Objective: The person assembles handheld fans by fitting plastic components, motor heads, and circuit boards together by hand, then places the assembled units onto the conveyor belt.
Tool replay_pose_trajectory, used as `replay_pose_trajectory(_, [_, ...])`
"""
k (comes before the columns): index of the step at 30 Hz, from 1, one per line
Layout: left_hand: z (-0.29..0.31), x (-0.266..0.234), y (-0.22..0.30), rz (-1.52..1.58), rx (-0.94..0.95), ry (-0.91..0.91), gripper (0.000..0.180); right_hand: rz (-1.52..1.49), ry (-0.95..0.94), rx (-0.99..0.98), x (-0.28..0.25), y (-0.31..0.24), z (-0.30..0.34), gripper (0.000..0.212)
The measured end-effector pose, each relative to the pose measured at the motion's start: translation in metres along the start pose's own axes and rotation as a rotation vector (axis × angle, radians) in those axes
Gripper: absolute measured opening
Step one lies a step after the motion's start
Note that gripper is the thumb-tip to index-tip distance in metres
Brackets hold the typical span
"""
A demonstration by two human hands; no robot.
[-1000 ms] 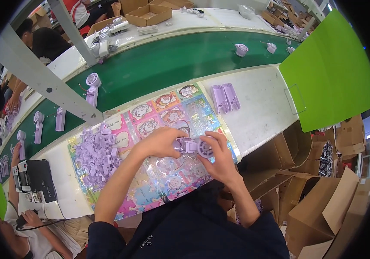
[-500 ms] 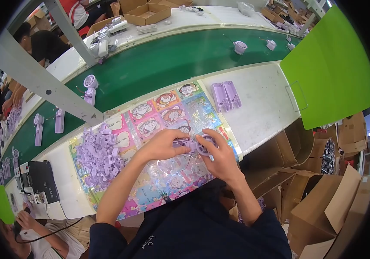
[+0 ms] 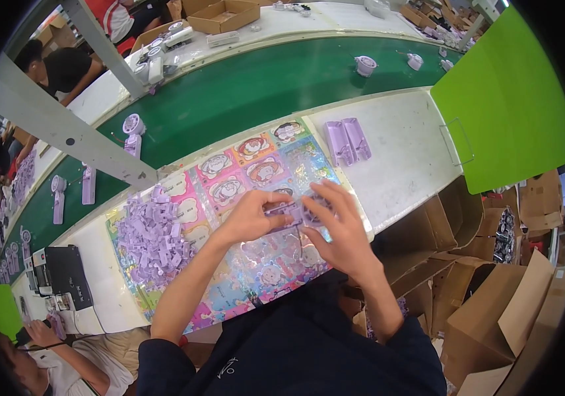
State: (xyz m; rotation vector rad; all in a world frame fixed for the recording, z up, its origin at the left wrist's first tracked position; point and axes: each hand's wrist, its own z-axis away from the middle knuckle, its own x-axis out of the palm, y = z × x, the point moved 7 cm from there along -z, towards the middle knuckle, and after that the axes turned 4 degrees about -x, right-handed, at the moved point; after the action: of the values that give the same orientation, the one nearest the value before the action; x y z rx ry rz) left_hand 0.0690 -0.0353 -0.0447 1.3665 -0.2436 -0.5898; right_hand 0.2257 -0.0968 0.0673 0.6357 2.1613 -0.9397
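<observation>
Over the colourful printed sheet (image 3: 230,221), my left hand (image 3: 254,214) pinches the handle of a light-purple handheld fan (image 3: 289,210) between thumb and fingers. The round fan head points right, partly hidden under my right hand (image 3: 342,231). That hand's thumb and fingers are spread around the head; whether they touch it is hard to see. A thin dark wire hangs from the fan toward me. Left of my hands lies a heap of small purple plastic parts (image 3: 154,239). Two purple handle shells (image 3: 347,142) lie side by side beyond my right hand.
A green conveyor belt (image 3: 243,89) runs along the far side, carrying purple fan pieces (image 3: 133,132). A metal post (image 3: 65,135) rises at left, near a black device (image 3: 68,277). A bright green panel (image 3: 507,105) and cardboard boxes (image 3: 494,317) stand at right. Other people sit nearby.
My right hand's thumb and fingers have spread apart and lifted somewhat around the fan head. My left hand keeps its hold, and the fan has shifted slightly.
</observation>
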Motion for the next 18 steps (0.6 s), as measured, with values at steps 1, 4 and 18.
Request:
replay_pose_trajectory(1, [-0.001,-0.006,0.002,-0.008,0.006,0.024,0.044,-0.048,0.022,-0.02,-0.018,-0.014,-0.01,0.045])
replay_pose_trajectory(4, [-0.022,-0.022,0.018,-0.121,0.053,0.124,0.038,-0.189,0.724,-0.405,-0.104,-0.062,0.017,0.013])
replay_pose_trajectory(18, [-0.153,-0.242,-0.068,-0.069,-0.317,1.007,0.036,-0.747,0.498,-0.61,-0.177,-0.115,-0.023,0.038])
